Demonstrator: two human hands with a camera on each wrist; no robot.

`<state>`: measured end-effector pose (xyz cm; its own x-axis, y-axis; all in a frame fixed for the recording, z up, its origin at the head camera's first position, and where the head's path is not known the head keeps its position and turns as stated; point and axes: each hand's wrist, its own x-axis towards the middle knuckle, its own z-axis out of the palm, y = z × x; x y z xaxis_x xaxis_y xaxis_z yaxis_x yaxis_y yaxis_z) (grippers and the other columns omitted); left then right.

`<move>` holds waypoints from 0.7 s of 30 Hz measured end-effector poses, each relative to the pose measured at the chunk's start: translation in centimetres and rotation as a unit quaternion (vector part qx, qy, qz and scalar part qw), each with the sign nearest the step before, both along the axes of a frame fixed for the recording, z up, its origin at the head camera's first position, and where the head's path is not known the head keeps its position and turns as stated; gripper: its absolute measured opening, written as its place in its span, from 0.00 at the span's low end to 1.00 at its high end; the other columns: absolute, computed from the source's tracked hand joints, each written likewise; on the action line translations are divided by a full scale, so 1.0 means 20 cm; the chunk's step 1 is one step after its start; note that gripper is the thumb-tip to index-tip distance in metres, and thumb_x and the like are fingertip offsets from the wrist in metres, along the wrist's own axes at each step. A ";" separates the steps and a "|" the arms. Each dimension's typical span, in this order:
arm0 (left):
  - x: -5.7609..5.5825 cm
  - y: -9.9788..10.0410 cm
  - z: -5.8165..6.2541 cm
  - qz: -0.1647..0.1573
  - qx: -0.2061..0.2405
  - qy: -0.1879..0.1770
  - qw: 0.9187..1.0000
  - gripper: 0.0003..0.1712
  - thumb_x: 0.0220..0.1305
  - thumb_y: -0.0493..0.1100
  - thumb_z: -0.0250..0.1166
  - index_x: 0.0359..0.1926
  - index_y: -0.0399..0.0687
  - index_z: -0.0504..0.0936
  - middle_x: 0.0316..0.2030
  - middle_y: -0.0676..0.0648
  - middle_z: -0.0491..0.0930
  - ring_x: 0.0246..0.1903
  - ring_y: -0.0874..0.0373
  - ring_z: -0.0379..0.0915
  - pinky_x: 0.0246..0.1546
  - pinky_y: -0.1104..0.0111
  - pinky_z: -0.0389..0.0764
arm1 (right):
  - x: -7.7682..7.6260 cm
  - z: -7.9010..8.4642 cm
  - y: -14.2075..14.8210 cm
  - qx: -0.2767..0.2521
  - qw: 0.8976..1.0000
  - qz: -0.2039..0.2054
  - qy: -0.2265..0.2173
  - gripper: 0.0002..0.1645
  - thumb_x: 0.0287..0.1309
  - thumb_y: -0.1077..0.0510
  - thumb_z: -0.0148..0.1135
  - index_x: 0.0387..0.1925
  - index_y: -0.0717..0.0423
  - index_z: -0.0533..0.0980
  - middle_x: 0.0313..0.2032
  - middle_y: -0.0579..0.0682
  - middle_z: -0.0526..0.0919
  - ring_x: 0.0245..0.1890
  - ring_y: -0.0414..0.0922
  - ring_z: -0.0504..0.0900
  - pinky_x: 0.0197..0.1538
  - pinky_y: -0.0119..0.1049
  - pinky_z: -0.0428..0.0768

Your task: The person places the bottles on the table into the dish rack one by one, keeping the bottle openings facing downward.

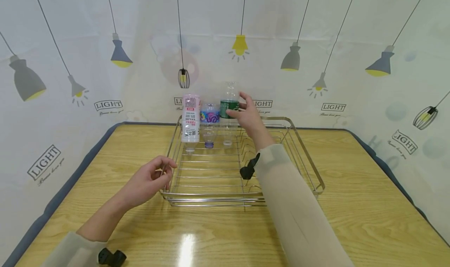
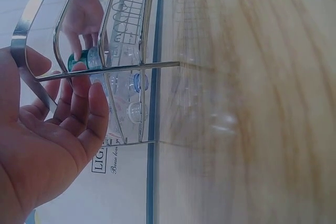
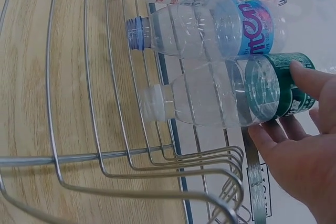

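Observation:
A clear plastic bottle with a green label (image 1: 229,109) stands upside down at the back of the wire dish rack (image 1: 207,187). My right hand (image 1: 250,116) holds it around the label, thumb on one side and fingers on the other. Beside it, also neck down, are a clear bottle with a blue and purple label (image 1: 209,116) and a bottle with a pink and white wrapper (image 1: 191,120). At the rack's front left corner is my left hand (image 1: 145,181), its fingers curled around the metal rim (image 2: 20,38).
The rack stands on a wood-grain table (image 1: 133,235) with a dark blue edge (image 1: 81,161). Wire plate dividers (image 1: 247,148) run along the rack's right half. Behind the table hangs a pale backdrop (image 1: 211,17) printed with lamps.

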<state>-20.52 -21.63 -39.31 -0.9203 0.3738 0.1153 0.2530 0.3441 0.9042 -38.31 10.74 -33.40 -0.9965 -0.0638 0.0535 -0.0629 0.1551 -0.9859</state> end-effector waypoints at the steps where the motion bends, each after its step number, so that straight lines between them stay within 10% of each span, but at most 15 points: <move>1: 0.00 0.00 0.00 0.001 -0.001 0.000 1.000 0.13 0.84 0.37 0.58 0.62 0.38 0.76 0.43 0.41 0.72 0.31 0.57 0.77 0.30 0.66 0.76 | 0.00 0.00 0.00 0.000 1.000 0.000 0.001 0.54 0.76 0.59 0.70 0.89 0.36 0.50 0.84 0.59 0.62 0.80 0.58 0.69 0.81 0.59 0.69; 21: 0.00 0.00 0.00 0.000 -0.003 -0.006 1.000 0.14 0.84 0.39 0.58 0.63 0.38 0.75 0.43 0.41 0.73 0.32 0.55 0.78 0.31 0.65 0.77 | 0.00 0.00 0.01 0.002 1.000 0.005 0.001 0.56 0.75 0.59 0.71 0.89 0.32 0.48 0.86 0.59 0.57 0.84 0.58 0.63 0.82 0.58 0.68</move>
